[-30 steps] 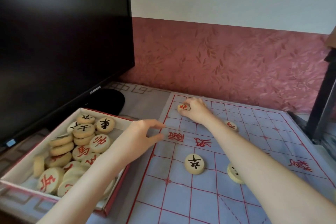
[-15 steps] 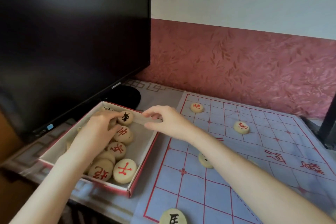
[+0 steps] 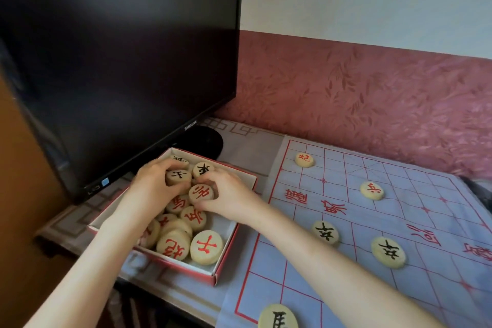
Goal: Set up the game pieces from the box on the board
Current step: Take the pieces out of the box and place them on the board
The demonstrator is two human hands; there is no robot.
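A red-edged white box [image 3: 226, 243] on the table's left holds several round cream game pieces with red or black characters. Both hands are inside it. My left hand [image 3: 153, 184] curls its fingers round a black-marked piece [image 3: 177, 176]. My right hand [image 3: 229, 196] grips a red-marked piece [image 3: 201, 193] between thumb and fingers. To the right lies the blue cloth board [image 3: 399, 221] with red grid lines. On it lie two red-marked pieces [image 3: 304, 159] [image 3: 372, 190] and three black-marked pieces [image 3: 325, 231] [image 3: 388, 251] [image 3: 278, 317].
A large black monitor [image 3: 119, 61] stands right behind the box, its round base [image 3: 205, 141] beside the box's far corner. A dark red patterned wall [image 3: 372, 101] runs behind the board. The table edge [image 3: 149, 285] falls away just below the box.
My right hand has moved from the board's far corner into the box and taken hold of a red-marked piece. My left hand went deeper into the box and closed round a black-marked piece.
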